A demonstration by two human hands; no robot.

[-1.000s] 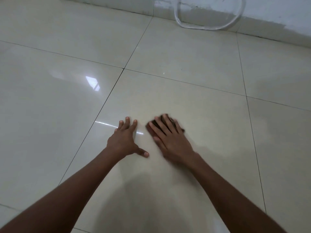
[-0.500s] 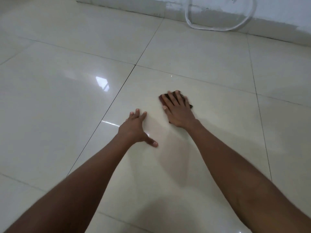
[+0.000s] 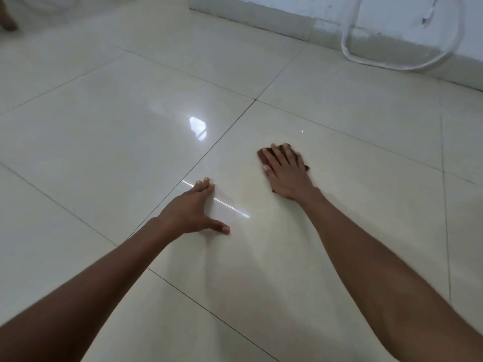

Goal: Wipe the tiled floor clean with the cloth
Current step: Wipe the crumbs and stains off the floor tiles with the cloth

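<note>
A small dark brown cloth (image 3: 262, 155) lies on the glossy cream tiled floor (image 3: 352, 131), mostly covered by my right hand (image 3: 286, 171). That hand lies flat on the cloth with fingers spread, pressing it to a tile near the middle of the view. My left hand (image 3: 192, 207) rests flat on the same tile, lower left of the cloth, fingers forward and thumb out to the right. It holds nothing. Dark grout lines cross the floor beside both hands.
A pale wall with a grey skirting (image 3: 261, 19) runs along the far edge. A white hose loop (image 3: 371, 58) hangs against it at the upper right. A brownish object (image 3: 6, 18) shows at the top left corner.
My right hand has pushed the cloth forward, away from me, over the last second. My left hand stays planted on the tile. The view has shifted to the left.
</note>
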